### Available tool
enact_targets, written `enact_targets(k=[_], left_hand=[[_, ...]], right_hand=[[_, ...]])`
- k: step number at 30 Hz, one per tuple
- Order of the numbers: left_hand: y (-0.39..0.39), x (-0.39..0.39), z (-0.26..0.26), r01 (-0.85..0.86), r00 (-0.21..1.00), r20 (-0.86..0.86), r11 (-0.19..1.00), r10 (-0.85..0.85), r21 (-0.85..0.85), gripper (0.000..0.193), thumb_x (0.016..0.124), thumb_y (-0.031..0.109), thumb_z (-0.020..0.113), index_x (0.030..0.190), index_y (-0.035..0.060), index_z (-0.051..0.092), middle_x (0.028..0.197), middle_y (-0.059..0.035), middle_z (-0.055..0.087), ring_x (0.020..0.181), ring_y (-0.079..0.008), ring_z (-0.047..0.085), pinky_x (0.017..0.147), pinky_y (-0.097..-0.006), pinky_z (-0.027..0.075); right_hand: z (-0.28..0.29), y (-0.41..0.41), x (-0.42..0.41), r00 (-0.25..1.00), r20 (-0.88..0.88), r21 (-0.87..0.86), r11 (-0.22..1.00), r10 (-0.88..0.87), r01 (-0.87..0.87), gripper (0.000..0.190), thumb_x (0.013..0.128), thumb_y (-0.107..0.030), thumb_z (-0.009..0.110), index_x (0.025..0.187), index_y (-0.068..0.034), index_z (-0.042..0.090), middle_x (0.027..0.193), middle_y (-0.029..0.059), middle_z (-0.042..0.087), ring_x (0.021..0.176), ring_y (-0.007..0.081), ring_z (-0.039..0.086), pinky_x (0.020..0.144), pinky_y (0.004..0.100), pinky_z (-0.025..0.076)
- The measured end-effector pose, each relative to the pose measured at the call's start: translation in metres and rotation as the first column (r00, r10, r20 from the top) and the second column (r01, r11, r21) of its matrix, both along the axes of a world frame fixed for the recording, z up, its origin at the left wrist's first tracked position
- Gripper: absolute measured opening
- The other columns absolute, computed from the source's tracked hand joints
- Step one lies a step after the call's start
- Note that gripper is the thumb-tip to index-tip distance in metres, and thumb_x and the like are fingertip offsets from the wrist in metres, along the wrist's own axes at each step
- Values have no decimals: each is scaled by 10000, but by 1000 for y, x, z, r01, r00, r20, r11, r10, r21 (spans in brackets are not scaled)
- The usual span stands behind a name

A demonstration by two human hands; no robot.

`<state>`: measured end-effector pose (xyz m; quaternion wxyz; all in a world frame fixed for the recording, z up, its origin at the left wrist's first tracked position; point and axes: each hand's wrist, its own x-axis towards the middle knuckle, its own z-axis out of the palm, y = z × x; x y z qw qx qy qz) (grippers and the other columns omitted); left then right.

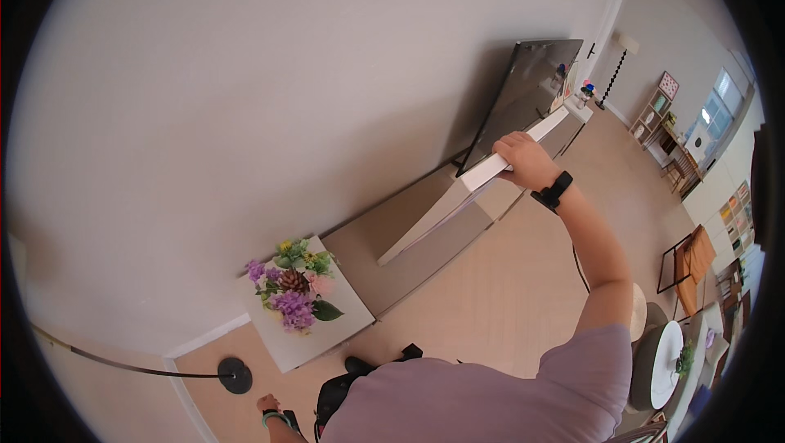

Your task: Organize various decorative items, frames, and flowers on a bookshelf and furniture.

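Note:
My right hand (524,160), with a black watch on its wrist, grips the top edge of a white-edged picture frame (481,174). My thumb and fingers straddle that edge. The frame stands tilted over the grey-brown top of a low TV cabinet (392,222), its lower corner near the surface; its front face is mostly hidden from me. Just behind it is a flat-screen television (515,100). Low at the left, my left hand (268,404) hangs by my side, a pale green band at the wrist. Its fingers are too small to make out well.
An artificial flower arrangement (297,290) sits on the cabinet's white end section (331,332). A round black lamp base (235,375) stands on the floor at left. A small flower vase (585,96) is at the far end. Rightward are an orange chair (693,265) and a round white table (665,363).

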<state>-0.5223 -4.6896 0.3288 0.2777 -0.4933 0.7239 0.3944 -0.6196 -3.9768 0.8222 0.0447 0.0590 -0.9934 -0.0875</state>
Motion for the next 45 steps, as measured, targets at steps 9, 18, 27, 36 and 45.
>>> enact_targets(k=[9,18,27,36,45], left_hand=[[19,55,-6,1,1000,16,1000,-1,-17,134,750,84,478,819,-23,521,599,-113,533,441,-196,492,357,-315,385],[51,81,-23,3,1000,-30,999,-1,52,114,753,84,492,775,-27,505,592,-119,523,445,-204,494,346,-324,364],[75,75,-44,29,1000,-6,998,-29,55,97,739,24,480,770,-62,513,565,-137,520,435,-210,485,371,-317,379],[107,51,0,254,955,-165,967,-246,28,169,748,142,497,870,28,527,635,-67,548,513,-166,526,364,-275,344],[82,101,24,204,979,52,973,-199,-111,176,784,150,499,873,5,545,669,-94,567,523,-169,535,382,-285,376]], right_hand=[[10,16,74,1000,0,131,991,16,-16,297,598,-169,689,799,-78,491,767,58,543,825,234,527,882,384,348],[61,39,183,989,-10,-18,989,-147,146,334,599,-199,702,819,-65,489,718,82,550,757,277,538,914,404,335],[68,32,274,957,1,-43,956,-291,290,323,555,-212,720,727,-66,489,655,87,531,699,293,523,762,374,405],[-55,48,284,932,297,-158,952,-208,262,314,589,-219,697,751,-59,481,703,99,540,725,297,537,642,386,416],[-260,84,309,793,579,-81,954,-192,290,286,646,-192,649,865,-73,509,810,109,575,831,284,556,675,397,458]])
